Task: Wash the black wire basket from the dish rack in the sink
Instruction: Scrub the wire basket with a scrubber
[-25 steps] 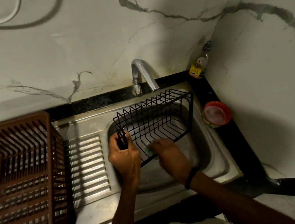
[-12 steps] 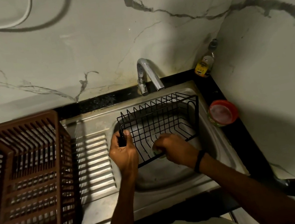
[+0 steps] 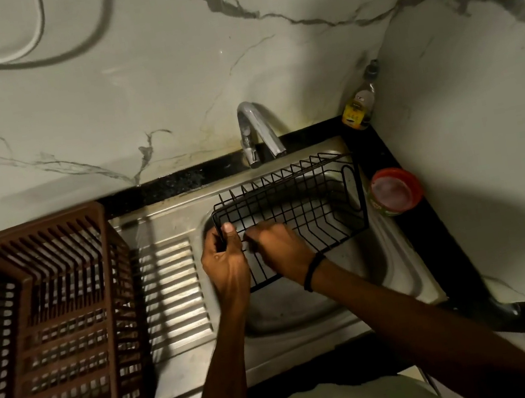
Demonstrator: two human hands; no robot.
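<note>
Scrubbing seems under way rather than finished, as I judge it. My left hand point(image 3: 226, 260) grips the near left corner of the black wire basket point(image 3: 295, 217), thumb up along the wire, and holds it tilted over the bowl of the sink point(image 3: 394, 267). My right hand point(image 3: 278, 248) is just beside the left, fingers bent in against the near wires; whether it pinches a scrubber or the wire itself I cannot tell. I see no water leaving the tap point(image 3: 256, 130) beyond my hands and no foam on the wires, so the far end and a rinse are probably left to do.

Left of my left hand lies the ribbed steel drainboard point(image 3: 172, 293), and further left the brown plastic dish rack point(image 3: 49, 321). Right of my right hand a red-lidded jar point(image 3: 395, 190) stands on the black counter edge point(image 3: 437, 256), with a yellow-labelled bottle point(image 3: 358, 106) in the corner beyond it. Veined marble walls meet there. The light is dim.
</note>
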